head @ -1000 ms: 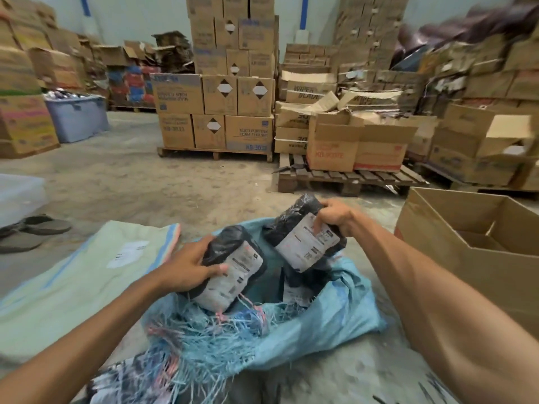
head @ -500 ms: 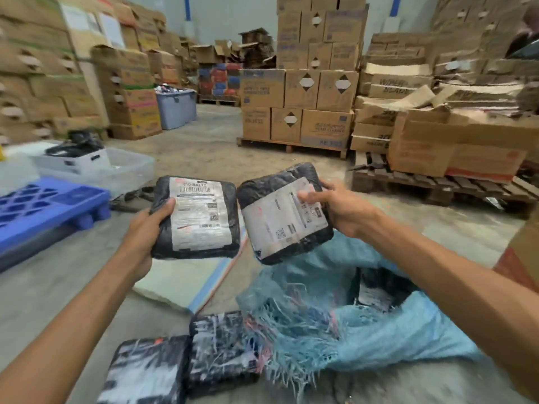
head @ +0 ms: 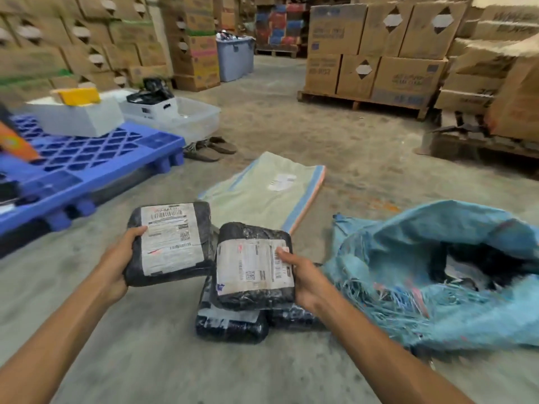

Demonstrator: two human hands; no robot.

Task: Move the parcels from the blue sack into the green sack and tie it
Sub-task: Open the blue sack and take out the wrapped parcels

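We work from one view: a wide-angle camera worn on the head, facing forward and down over the floor (head: 291,118). Both forearms enter from the lower corners. The left hand (head: 116,269) grips the left parcel (head: 172,243) and the right hand (head: 306,281) the right parcel (head: 253,269), near the lens at lower centre. Stacked cartons (head: 379,53) fill the far field, blurred.

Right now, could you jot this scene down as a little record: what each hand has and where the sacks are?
Left-hand grip: holds a black labelled parcel
Right-hand grip: holds a second parcel over the floor pile
Green sack: flat on the floor, beyond the hands
Blue sack: open, on the right, dark parcels inside
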